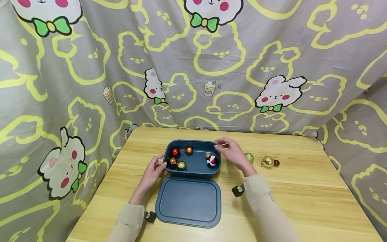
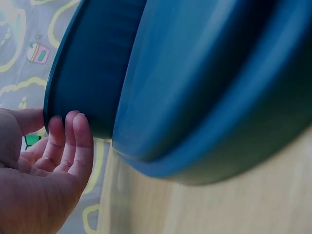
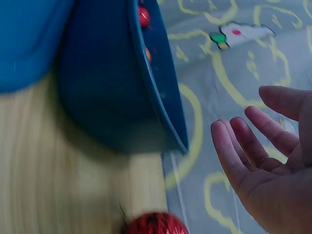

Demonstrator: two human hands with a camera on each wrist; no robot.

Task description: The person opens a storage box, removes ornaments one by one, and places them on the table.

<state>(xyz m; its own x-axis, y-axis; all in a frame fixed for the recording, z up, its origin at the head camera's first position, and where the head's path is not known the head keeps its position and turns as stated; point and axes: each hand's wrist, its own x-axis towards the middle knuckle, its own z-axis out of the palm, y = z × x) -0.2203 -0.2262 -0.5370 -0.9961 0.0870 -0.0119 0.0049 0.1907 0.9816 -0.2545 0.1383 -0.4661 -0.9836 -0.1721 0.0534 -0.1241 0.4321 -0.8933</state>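
A dark blue rectangular box [image 1: 193,173] holds several shiny Christmas baubles. A red bauble [image 1: 175,152], two orange-brown ones and a gold-green bauble [image 1: 181,165] lie toward its left; a red-and-white bauble [image 1: 212,161] and a small gold one sit at the right. My left hand [image 1: 155,169] grips the box's left end, its thumb at the rim and fingertips against the outer wall [image 2: 85,73] in the left wrist view. Over the box's right corner in the head view is my right hand [image 1: 231,153]. The right wrist view shows its fingers [image 3: 239,161] spread, holding nothing.
The box's blue lid [image 1: 188,201] lies flat just in front of it. Right of the box on the wooden table [image 1: 302,188] are a green bauble [image 1: 249,157], a gold bauble [image 1: 267,161] and a small red bauble [image 1: 276,163]. A patterned curtain [image 1: 181,60] hangs behind.
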